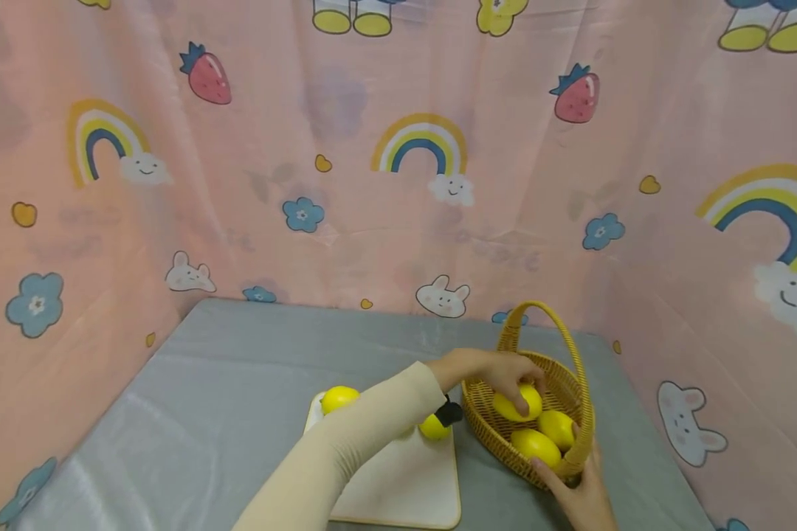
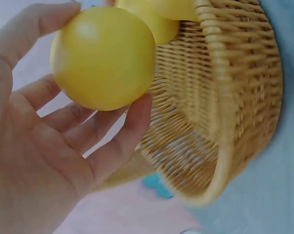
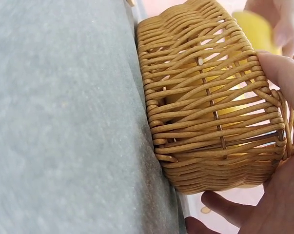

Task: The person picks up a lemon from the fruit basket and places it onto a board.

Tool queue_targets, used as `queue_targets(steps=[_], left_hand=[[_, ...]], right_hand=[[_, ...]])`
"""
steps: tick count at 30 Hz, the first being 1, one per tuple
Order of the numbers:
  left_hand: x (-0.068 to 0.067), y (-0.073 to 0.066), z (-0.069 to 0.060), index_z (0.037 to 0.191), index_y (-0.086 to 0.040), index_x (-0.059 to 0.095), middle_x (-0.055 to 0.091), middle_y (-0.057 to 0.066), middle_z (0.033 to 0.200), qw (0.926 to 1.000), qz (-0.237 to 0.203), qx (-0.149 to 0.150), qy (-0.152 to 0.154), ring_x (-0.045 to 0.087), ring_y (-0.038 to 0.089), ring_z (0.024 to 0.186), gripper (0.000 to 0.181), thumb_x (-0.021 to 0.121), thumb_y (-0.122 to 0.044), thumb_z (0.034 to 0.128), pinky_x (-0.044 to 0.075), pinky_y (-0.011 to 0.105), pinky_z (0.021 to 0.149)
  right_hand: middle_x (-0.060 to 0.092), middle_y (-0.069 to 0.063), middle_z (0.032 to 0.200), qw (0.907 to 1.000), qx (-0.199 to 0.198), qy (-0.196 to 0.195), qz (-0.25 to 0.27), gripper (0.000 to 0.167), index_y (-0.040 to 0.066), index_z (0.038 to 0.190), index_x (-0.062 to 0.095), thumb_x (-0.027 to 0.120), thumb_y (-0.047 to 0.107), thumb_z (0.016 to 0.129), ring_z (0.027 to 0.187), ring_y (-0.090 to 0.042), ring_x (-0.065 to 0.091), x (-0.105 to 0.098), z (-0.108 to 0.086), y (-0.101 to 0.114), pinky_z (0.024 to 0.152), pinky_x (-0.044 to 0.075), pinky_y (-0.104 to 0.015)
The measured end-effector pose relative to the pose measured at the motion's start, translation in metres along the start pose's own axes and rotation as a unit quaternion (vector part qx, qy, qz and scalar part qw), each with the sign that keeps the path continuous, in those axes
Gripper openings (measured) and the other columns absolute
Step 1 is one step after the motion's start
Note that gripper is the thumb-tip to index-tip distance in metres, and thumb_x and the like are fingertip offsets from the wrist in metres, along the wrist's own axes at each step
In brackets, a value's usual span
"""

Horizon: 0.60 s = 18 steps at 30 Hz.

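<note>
- The worktop (image 1: 166,420) stretches widest left of the white board (image 1: 398,494); a narrow gap parts the board from the wicker basket (image 1: 486,436).
- A strip of worktop lies between the basket and the right edge.
- Left grip (image 1: 510,374): thumb and fingers spread to a lemon's width, holding one lemon (image 1: 516,405) within the basket's rim.
- That lemon sits at the fingertips, far-left of two other lemons (image 1: 557,429) in the basket.
- Right grip (image 1: 583,493): curled on the basket's near-right side, thumb at the rim.
- More lemons (image 1: 339,399) lie toward the board's far side, partly behind the left sleeve (image 1: 365,428).
</note>
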<state>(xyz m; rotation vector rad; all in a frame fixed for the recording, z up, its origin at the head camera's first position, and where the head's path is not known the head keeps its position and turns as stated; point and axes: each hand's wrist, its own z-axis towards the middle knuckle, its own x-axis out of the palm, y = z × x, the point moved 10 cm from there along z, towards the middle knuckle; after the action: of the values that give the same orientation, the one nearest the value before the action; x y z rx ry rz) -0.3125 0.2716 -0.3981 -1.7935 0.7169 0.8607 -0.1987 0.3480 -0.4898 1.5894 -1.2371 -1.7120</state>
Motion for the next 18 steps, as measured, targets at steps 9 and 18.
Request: queue_targets(steps=[9,18], left_hand=[[-0.032,-0.003,-0.084,0.127,-0.008,0.06,0.062,-0.002,0.116,0.9967,-0.021,0.059,-0.052,0.056,0.007,0.095,0.039,0.073,-0.018,0.0913,0.047,0.015,0.08],[-0.044,0.018,-0.167,0.122,-0.006,0.061,0.062,0.005,0.115,0.9924,0.018,0.057,-0.108,0.055,0.012,0.094,0.036,0.074,-0.013,0.0885,0.046,0.019,0.081]], right_hand=[[-0.017,-0.03,0.158,0.9998,0.019,0.001,0.01,0.109,0.006,0.159,-0.008,0.069,0.046,0.093,0.139,-0.055,0.01,0.0,0.0,-0.003,0.101,0.028,-0.07],[-0.015,-0.031,0.159,0.9999,0.001,-0.014,-0.006,0.104,0.002,0.159,-0.001,0.07,0.041,0.093,0.14,-0.057,0.004,-0.002,0.003,-0.001,0.098,0.029,-0.072]])
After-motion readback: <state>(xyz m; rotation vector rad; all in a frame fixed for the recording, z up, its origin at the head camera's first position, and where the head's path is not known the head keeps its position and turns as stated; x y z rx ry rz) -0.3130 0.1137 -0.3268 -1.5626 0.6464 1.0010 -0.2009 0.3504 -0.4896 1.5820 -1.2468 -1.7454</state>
